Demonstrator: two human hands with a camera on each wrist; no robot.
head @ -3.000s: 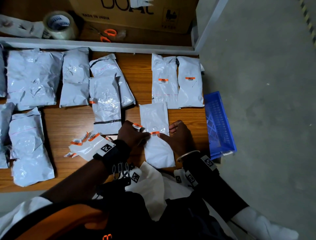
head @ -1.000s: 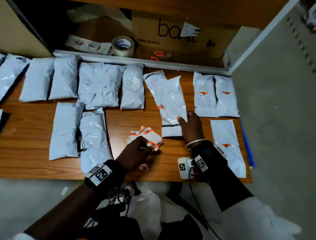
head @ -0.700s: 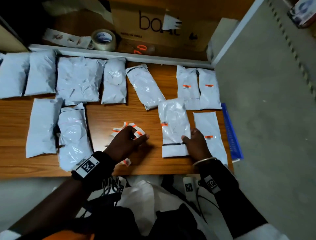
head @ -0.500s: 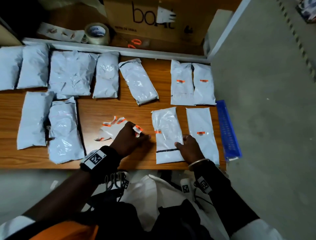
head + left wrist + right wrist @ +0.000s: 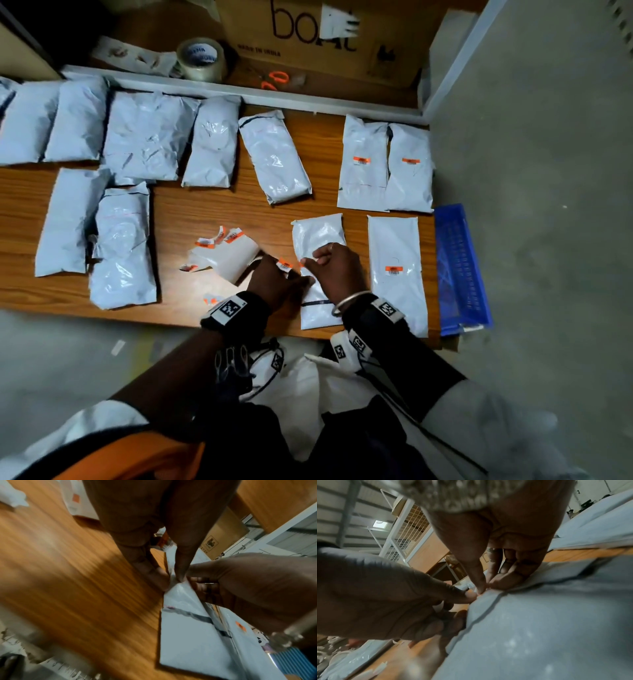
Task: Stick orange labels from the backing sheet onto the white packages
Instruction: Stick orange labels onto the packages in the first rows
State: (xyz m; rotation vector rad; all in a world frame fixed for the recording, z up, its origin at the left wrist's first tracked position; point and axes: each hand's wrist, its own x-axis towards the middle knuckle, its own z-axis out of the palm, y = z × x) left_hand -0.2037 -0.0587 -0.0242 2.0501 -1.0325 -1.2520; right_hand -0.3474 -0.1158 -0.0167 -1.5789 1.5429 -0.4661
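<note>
A white package (image 5: 318, 236) (image 5: 188, 642) (image 5: 539, 628) with a black stripe lies at the wooden table's front edge. My left hand (image 5: 297, 275) (image 5: 173, 578) (image 5: 468, 599) pinches its left edge, and a loose orange label (image 5: 284, 264) clings to one finger. My right hand (image 5: 308, 264) (image 5: 193, 580) (image 5: 483, 588) lies over the package with its fingers curled. Its thumb and fingers pinch a small orange label (image 5: 302, 263) at that same edge. The backing sheet (image 5: 233, 257), with several orange labels, lies just left of my hands.
Three labelled packages (image 5: 394, 274) (image 5: 363, 161) (image 5: 411, 164) lie to the right. Several unlabelled packages (image 5: 144, 137) fill the left and back. A blue tray (image 5: 459, 267) hangs off the right edge. On the shelf behind are a tape roll (image 5: 202, 58), orange scissors (image 5: 275, 78) and a cardboard box (image 5: 325, 34).
My right hand slid the striped package to the front beside the labelled one, then moved up to its left edge. My left hand left the backing sheet and met it there.
</note>
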